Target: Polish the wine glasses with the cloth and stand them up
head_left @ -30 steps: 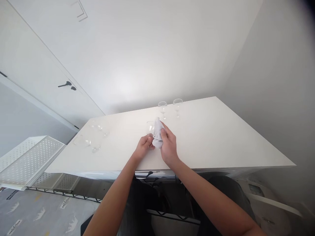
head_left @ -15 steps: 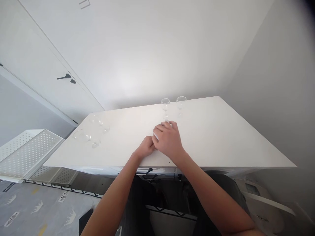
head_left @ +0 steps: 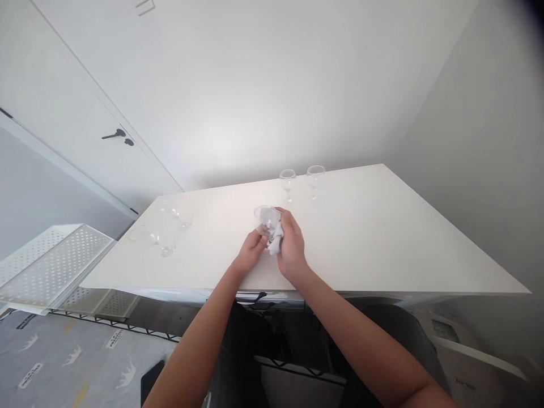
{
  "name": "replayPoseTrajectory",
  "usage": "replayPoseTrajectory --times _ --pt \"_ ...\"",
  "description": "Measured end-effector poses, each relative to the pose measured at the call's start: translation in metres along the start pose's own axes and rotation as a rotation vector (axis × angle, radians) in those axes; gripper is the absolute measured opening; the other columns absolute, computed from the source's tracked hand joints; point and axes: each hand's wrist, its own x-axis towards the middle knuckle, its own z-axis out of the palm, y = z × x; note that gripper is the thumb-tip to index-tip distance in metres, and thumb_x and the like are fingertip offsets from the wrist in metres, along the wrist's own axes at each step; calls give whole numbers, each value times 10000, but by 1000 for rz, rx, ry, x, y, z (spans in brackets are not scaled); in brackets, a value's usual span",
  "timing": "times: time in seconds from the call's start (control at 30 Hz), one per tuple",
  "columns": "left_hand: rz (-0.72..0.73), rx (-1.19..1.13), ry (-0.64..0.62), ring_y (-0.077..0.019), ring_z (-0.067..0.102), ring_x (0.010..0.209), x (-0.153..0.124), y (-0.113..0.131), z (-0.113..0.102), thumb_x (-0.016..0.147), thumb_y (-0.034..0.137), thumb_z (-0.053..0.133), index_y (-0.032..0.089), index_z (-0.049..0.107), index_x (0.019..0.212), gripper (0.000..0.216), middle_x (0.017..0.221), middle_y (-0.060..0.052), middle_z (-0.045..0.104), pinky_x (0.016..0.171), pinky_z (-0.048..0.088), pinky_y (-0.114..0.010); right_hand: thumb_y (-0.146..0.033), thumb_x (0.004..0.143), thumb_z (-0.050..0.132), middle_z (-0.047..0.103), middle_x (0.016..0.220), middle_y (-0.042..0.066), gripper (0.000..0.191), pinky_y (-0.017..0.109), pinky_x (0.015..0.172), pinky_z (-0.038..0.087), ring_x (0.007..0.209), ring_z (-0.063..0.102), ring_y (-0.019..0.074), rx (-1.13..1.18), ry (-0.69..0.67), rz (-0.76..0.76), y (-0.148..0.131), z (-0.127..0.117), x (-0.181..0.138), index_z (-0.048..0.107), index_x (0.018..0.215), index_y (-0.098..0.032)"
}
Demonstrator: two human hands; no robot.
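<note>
A clear stemmed glass (head_left: 260, 214) is held over the front middle of the white table (head_left: 374, 238), its rim facing up and away from me. My left hand (head_left: 250, 253) is closed around its lower part, near the stem. A crumpled pale cloth (head_left: 276, 240) lies in my right hand (head_left: 292, 242), pressed against the right side of the glass's bowl. The right fingertips are partly hidden behind the cloth and glass. Beyond my hands, one stemmed glass (head_left: 288, 180) stands upright beside another upright glass (head_left: 315, 177).
Two clear glasses lie on their sides at the table's left: a nearer glass (head_left: 147, 234) and a farther glass (head_left: 170, 211). White perforated shelving (head_left: 55, 263) adjoins the left edge. A door handle (head_left: 114, 134) shows beyond, and a wall rises behind the table.
My right hand has shifted from over the top of the glass to its right side, bringing the glass bowl and the cloth into sight. My left hand stays low on the glass.
</note>
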Motion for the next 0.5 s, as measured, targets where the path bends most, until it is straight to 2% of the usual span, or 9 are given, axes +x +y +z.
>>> replayPoseTrajectory --times 0.07,0.13,0.2,0.27,0.33,0.4,0.5 --pt "-16 -39 95 -244 647 1063 -1 2 0 1021 587 580 221 652 1233 429 1140 -79 705 987 512 -385 -577 1054 411 694 1312 67 443 363 1019 561 1189 668 228 -96 -55 -47 4 3 -4 624 1294 -271" --pt "-37 -76 132 -258 610 1214 -2 -1 0 1005 531 637 254 600 1380 468 1307 -87 658 1079 486 -399 -499 1069 408 651 1418 66 431 382 1116 509 1285 626 226 -198 -161 -75 4 1 -6 574 1400 -280" --pt "-76 -140 118 -262 607 1230 -3 -8 -2 993 500 662 278 535 1470 541 1347 -85 633 1072 500 -410 -409 1055 436 595 1510 68 457 408 1164 470 1356 582 234 -311 -279 -77 2 -4 -4 502 1488 -279" --pt "-100 -190 102 -247 634 1130 -2 -16 -4 989 493 666 272 533 1449 528 1272 -76 644 1001 534 -407 -366 1029 486 572 1541 81 516 446 1179 448 1384 562 254 -433 -373 -66 -1 -11 -1 445 1535 -270" --pt "-80 -181 107 -228 635 1038 0 -22 -6 964 493 700 246 579 1340 466 1175 -65 647 948 550 -395 -372 1016 530 632 1453 96 523 482 1138 465 1317 602 277 -546 -419 -43 -3 -18 2 455 1521 -260" --pt "-57 -146 94 -228 627 1037 2 -23 -6 939 488 735 231 605 1266 437 1154 -69 643 959 550 -394 -386 1006 562 709 1262 85 438 477 1035 515 1159 660 276 -611 -422 -2 -2 -23 6 547 1422 -251" --pt "-77 -209 51 -268 618 1196 4 -16 -5 937 464 739 248 598 1344 481 1317 -102 629 1069 519 -430 -403 979 614 721 1077 61 282 410 909 551 1013 668 243 -564 -403 62 0 -27 10 665 1193 -225"
